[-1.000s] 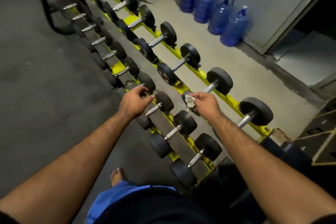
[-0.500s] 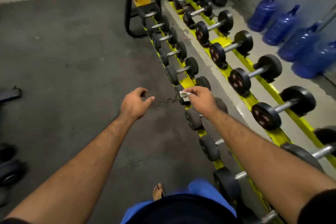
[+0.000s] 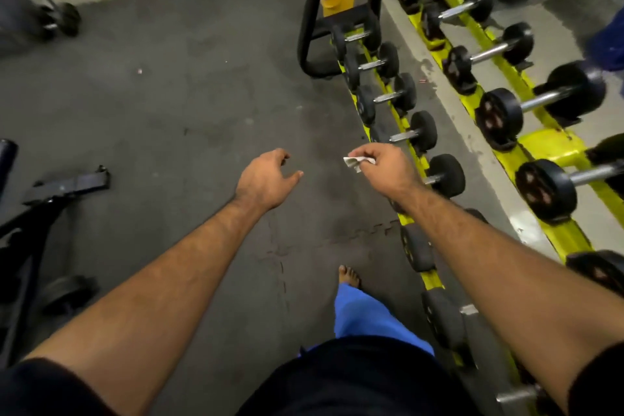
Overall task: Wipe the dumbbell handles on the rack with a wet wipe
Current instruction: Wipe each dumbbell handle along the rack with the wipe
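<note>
white wet wipe (image 3: pixel 354 162) mostly hidden — pinched in right hand (image 3: pixel 385 169); left hand (image 3: pixel 265 181) loosely open, empty.

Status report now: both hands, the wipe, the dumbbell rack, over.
Left hand open, holding nothing, over the floor. Right hand pinches wet wipe, off the dumbbell handles. Nothing blocks the rack.

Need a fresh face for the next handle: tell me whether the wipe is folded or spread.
Folded: the wipe is a small bunched wad pinched in the right hand.
</note>
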